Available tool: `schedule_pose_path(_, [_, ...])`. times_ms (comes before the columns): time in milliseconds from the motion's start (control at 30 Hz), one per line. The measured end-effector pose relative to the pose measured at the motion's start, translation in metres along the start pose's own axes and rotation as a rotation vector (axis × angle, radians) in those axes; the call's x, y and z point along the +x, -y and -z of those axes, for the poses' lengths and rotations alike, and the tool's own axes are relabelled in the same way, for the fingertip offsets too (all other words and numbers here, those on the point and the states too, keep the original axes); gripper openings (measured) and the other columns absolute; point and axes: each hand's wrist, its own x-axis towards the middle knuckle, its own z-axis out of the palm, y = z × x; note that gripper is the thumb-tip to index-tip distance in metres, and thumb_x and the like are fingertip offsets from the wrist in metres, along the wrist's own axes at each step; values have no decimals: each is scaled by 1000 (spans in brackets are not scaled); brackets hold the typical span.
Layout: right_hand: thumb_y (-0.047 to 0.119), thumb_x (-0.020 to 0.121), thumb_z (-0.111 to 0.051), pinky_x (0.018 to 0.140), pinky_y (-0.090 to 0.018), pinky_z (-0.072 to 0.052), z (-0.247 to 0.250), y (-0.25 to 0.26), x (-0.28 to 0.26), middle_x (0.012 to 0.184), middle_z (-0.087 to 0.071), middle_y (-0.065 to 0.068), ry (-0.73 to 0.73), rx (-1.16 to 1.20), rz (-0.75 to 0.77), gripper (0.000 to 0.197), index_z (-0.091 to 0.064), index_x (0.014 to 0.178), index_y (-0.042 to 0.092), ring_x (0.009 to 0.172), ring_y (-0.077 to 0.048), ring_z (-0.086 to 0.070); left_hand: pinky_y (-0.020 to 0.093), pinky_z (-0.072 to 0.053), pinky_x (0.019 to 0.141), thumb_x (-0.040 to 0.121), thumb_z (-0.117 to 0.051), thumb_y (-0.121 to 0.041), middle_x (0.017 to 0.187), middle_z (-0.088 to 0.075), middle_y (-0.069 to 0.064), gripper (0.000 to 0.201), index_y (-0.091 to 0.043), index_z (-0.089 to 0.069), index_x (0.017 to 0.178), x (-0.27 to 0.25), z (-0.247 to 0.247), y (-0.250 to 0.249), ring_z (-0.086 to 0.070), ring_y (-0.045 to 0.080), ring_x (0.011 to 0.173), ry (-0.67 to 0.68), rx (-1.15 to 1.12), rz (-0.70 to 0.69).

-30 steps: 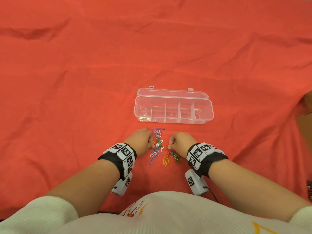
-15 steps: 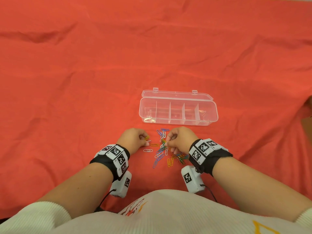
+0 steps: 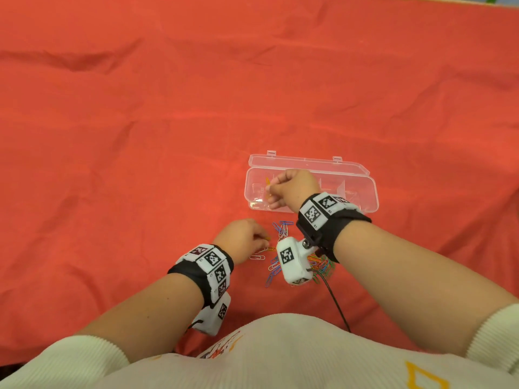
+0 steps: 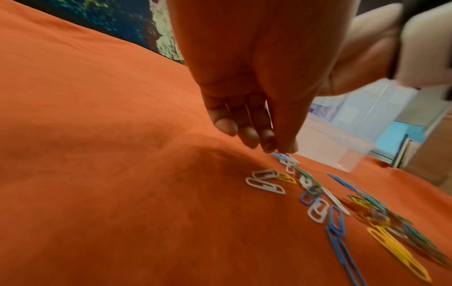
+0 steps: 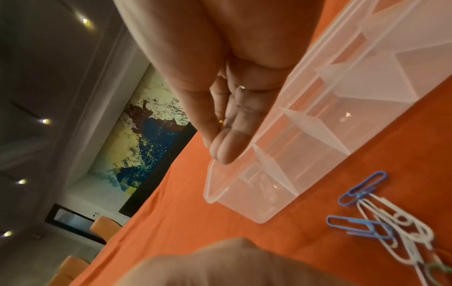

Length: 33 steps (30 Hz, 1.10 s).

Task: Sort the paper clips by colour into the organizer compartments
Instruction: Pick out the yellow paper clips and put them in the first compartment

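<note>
Your right hand (image 3: 292, 189) pinches 1 yellow clip (image 3: 267, 181) over the left end of the clear box (image 3: 372, 192). Your left hand (image 3: 241, 237) pinches a yellow clip (image 3: 268, 237) by the pile (image 4: 347, 209).

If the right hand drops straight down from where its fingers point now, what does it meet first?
Probably the floor of the organizer's leftmost compartment: the right hand hangs over that end, fingertips near the rim. Exact depth is unclear.

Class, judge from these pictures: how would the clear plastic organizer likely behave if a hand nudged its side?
The organizer looks thin-walled and nearly empty, so it is probably light and would slide on the red cloth. Being low and long, it seems unlikely to tip.
</note>
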Motion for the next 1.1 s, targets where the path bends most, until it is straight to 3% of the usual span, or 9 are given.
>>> schedule_pose_path(67, [1, 84, -61, 49, -29, -52, -3, 3, 8, 52, -60, -7, -15, -15, -1, 17, -56, 70, 9, 38, -14, -55, 35, -47, 82, 83, -57, -26, 102, -63, 9, 23, -17, -68, 102, 1, -6, -5, -58, 26, 98, 16, 65, -49])
schedule_pose_path(167, [9, 90, -56, 33, -16, -42, -3, 4, 11, 32, -56, 4, -7, -136, -19, 6, -61, 93, 8, 23, -3, -47, 33, -42, 75, 85, -53, -24, 99, -60, 8, 23, -18, -67, 104, 5, -13, -8, -56, 26, 98, 14, 120, -68])
schedule_pose_path(333, [13, 93, -52, 31, -11, -37, 4, 0, 7, 66, -68, -10, 1, -354, 39, 21, -68, 105, 18, 23, 2, -47, 36, -45, 80, 83, -58, -25, 102, -60, 7, 21, -16, -64, 101, 9, -17, -2, -56, 26, 99, -12, 114, -23])
schedule_pose_path(433, [6, 88, -55, 38, -11, -41, 16, -9, -2, 94, -74, -3, -53, -345, 143, 24, -69, 85, 25, 26, 2, -48, 38, -48, 82, 78, -62, -23, 99, -59, 6, 18, -17, -63, 95, 12, -19, 0, -58, 25, 95, -10, 60, 4])
schedule_pose_path(567, [7, 85, -58, 55, -20, -47, 39, -26, -24, 86, -71, 0, -82, -391, 181, 18, -70, 85, 20, 34, 3, -49, 34, -47, 80, 74, -63, -19, 101, -56, 6, 17, -17, -61, 91, 15, -21, -4, -57, 24, 94, 31, 45, 18])
schedule_pose_path(733, [9, 82, -64, 59, -19, -42, 59, -74, -43, 66, -58, 12, 86, -644, -2, 13, -70, 87, 19, 38, 11, -50, 37, -47, 81, 74, -59, -18, 102, -54, 6, 12, -15, -61, 86, 14, -27, -5, -57, 25, 93, 65, 66, 43])
schedule_pose_path(900, [14, 77, -70, 64, -19, -38, 53, -108, -51, 65, -53, 11, 119, -777, -66, 17, -68, 94, 12, 73, -13, -54, 35, -44, 74, 75, -53, -19, 102, -55, 5, 12, -15, -59, 85, 9, -31, -13, -58, 26, 93, 79, 223, 29])
schedule_pose_path(1000, [19, 76, -72, 67, -22, -36, 48, -114, -56, 60, -43, 14, 74, -790, -55, 11, -63, 82, 19, 72, -15, -52, 36, -46, 75, 75, -53, -21, 101, -56, 6, 13, -14, -59, 85, 4, -32, -10, -59, 28, 92, 71, 254, 16])
schedule_pose_path(1100, [13, 81, -61, 71, -26, -46, 47, -114, -59, 67, -54, 5, 66, -828, -42, 4, -64, 79, 16, 74, -17, -55, 35, -47, 75, 75, -54, -23, 98, -58, 4, 10, -16, -58, 81, -1, -29, -7, -59, 27, 89, 51, 199, 25])
